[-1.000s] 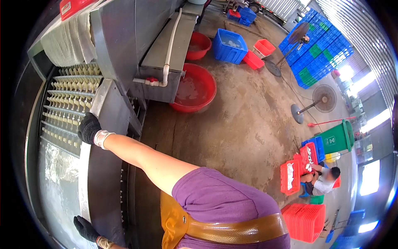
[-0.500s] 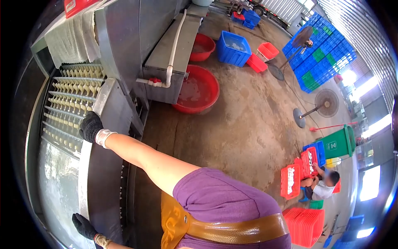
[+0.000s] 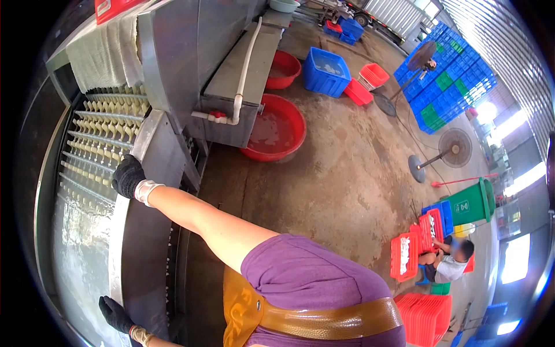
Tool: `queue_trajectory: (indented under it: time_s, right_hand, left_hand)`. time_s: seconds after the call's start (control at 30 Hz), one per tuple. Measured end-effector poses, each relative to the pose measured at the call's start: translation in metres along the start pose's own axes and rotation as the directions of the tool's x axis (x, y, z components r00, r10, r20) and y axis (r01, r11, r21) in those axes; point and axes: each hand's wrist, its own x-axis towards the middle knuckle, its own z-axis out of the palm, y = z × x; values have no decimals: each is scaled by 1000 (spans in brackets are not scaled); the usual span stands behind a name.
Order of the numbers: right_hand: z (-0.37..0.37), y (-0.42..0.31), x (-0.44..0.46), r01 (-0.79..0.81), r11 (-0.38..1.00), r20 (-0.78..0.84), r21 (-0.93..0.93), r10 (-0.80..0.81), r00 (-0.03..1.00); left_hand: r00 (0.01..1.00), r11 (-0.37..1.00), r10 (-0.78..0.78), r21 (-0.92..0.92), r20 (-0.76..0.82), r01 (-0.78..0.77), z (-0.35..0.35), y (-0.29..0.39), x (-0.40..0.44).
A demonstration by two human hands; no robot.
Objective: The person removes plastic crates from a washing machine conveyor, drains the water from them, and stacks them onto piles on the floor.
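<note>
Right hand (image 3: 128, 177) stays by metal rim (image 3: 118, 254), grip unclear; left hand (image 3: 115, 316) stays loosely spread, gripping nothing.

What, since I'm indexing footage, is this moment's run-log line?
right hand: gloved, at metal rim beside pale pieces | left hand: gloved, near wet panel | grip: unclear | seated person: by red baskets

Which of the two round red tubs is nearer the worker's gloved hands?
The near red tub, beside the red valve; the far red tub sits farther along the steel bench, near a blue bin.

Left forearm (image 3: 158, 342) — cut by bottom edge; pale pieces (image 3: 108, 126) — indistinct.
</note>
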Motion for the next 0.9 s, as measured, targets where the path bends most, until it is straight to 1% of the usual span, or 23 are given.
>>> queue_trajectory:
  time_s: [0.23, 0.33, 0.4, 0.53, 0.6, 0.63, 0.67, 0.7, 0.73, 0.83, 0.9]
  right_hand:
    - [-1, 7, 4, 8, 999, -16, 45, -7, 1000]
    - [0, 9, 6, -17, 998, -47, 65, 20, 999]
    - [-1, 11, 7, -34, 997, -1, 64, 34, 999]
    - [-3, 14, 8, -45, 996, -11, 76, 46, 999]
    - [-5, 15, 10, -45, 997, 67, 69, 40, 997]
    - [-7, 16, 9, -44, 997, 67, 71, 39, 997]
    - [-9, 17, 8, -34, 998, 34, 61, 32, 999]
    - [-6, 18, 8, -25, 998, 1, 50, 25, 1000]
    - [-4, 18, 9, -26, 998, 2, 53, 26, 1000]
    - [-6, 19, 11, -33, 999, 13, 33, 33, 999]
    - [-5, 21, 11, -36, 999, -10, 28, 37, 999]
  left_hand:
    - [1000, 1000, 11, -11, -8, -11, 6, 2, 5]
    - [1000, 1000, -2, -22, -11, 2, 8, 7, 5]
    - [1000, 999, -13, -50, -14, 13, 9, 10, 5]
    - [1000, 995, -19, -102, -20, 17, 13, 11, 7]
    - [999, 993, -28, -116, -17, 26, 16, 8, 9]
    - [999, 991, -37, -130, -13, 35, 17, 7, 10]
    - [999, 991, -37, -127, -14, 35, 18, 6, 11]
    - [999, 996, -33, -88, -15, 32, 19, 8, 12]
    - [999, 998, -30, -47, -15, 29, 19, 9, 12]
    - [1000, 997, -19, -77, -24, 18, 20, 12, 13]
    - [1000, 998, -3, -69, -22, 2, 21, 12, 14]
